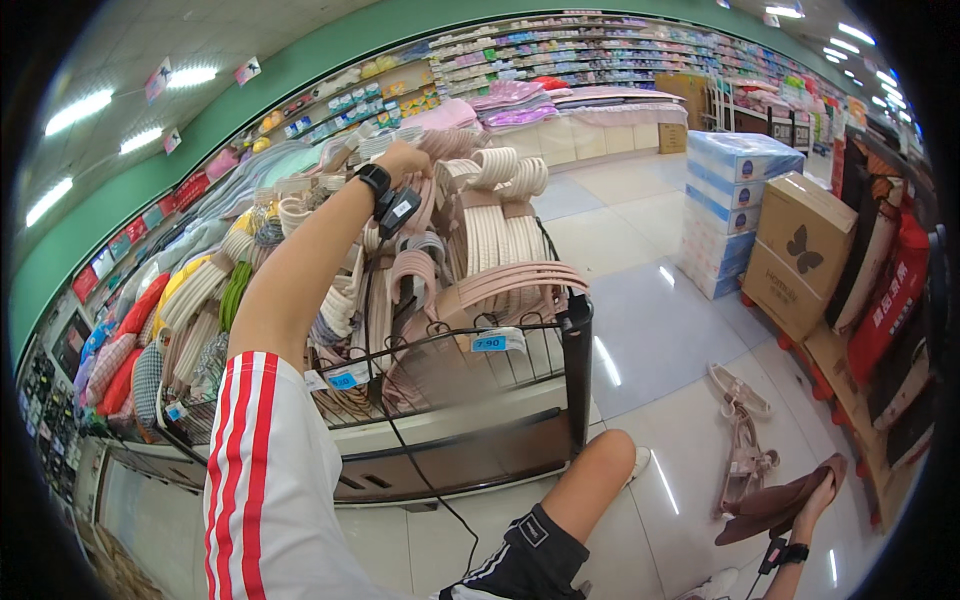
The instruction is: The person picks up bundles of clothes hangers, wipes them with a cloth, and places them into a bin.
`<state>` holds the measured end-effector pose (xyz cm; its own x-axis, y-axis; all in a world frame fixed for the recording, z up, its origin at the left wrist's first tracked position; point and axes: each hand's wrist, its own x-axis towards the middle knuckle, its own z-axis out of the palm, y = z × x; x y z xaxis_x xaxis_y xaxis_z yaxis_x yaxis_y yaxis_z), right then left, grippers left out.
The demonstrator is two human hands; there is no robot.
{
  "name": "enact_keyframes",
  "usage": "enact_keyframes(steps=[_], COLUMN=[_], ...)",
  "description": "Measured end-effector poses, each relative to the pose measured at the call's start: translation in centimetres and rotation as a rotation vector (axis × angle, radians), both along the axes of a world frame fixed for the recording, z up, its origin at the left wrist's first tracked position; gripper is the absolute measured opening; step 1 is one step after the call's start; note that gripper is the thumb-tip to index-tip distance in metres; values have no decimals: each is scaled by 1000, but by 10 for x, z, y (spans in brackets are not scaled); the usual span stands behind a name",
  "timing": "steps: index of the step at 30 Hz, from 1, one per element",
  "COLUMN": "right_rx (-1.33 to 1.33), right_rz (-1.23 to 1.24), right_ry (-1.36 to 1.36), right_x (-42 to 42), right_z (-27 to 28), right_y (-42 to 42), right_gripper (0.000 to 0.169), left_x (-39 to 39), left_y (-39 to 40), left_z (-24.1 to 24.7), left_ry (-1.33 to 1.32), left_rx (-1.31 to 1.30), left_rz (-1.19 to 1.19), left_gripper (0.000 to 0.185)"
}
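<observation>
My left hand [405, 162] reaches over the far side of a wire bin [576, 330] heaped with plastic clothes hangers. Its fingers curl down onto dusty-pink hangers [421, 196]; the hand's back hides whether they grip. Beside it stand bundles of cream hangers [495, 232]. A bundle of pink hangers [517, 281] lies across the bin's front corner. Low on the right, my right hand [819, 499] holds a dark brown, curved item [776, 510], perhaps broad-shouldered hangers. Pinkish hangers [742, 450] rest on the floor just beyond it.
Price tags [491, 343] hang on the bin's front wire. A black cable [420, 465] runs down past the bin from my left wrist. To the right stand a carton [801, 255], stacked tissue packs [739, 202] and a low pallet [844, 397]. My bent knee [611, 457] is near the bin.
</observation>
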<state>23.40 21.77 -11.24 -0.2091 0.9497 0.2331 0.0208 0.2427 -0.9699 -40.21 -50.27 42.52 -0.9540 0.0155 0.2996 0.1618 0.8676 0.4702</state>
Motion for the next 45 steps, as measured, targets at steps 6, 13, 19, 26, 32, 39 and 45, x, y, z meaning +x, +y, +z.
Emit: enact_keyframes(steps=[6,13,19,26,32,39,45], right_rx=[-124,-87,-66,-505,-489,-438,-438], right_rz=[-55,-43,179,303,266,369,231], right_ry=[75,-13,220,628,750,913,973], right_x=[5,20,17,-2,-5,46,72], right_z=[18,-8,-5,81,140,170,165], right_y=[-16,1,-1,-62,-97,-102,-87], right_gripper=[52,58,67,74,64,65,57], left_x=[11,63,149,384,404,320,258], left_y=[23,21,86,222,308,489,638], left_z=[-3,17,32,-71,-154,-289,-433], left_ry=[-25,72,860,378,-159,-476,-632], left_rx=[-283,-432,-254,-4,-20,-59,-169], left_rz=[32,55,-428,-1031,-1356,-1299,-1220], left_gripper=[45,53,36,34,28,31,41])
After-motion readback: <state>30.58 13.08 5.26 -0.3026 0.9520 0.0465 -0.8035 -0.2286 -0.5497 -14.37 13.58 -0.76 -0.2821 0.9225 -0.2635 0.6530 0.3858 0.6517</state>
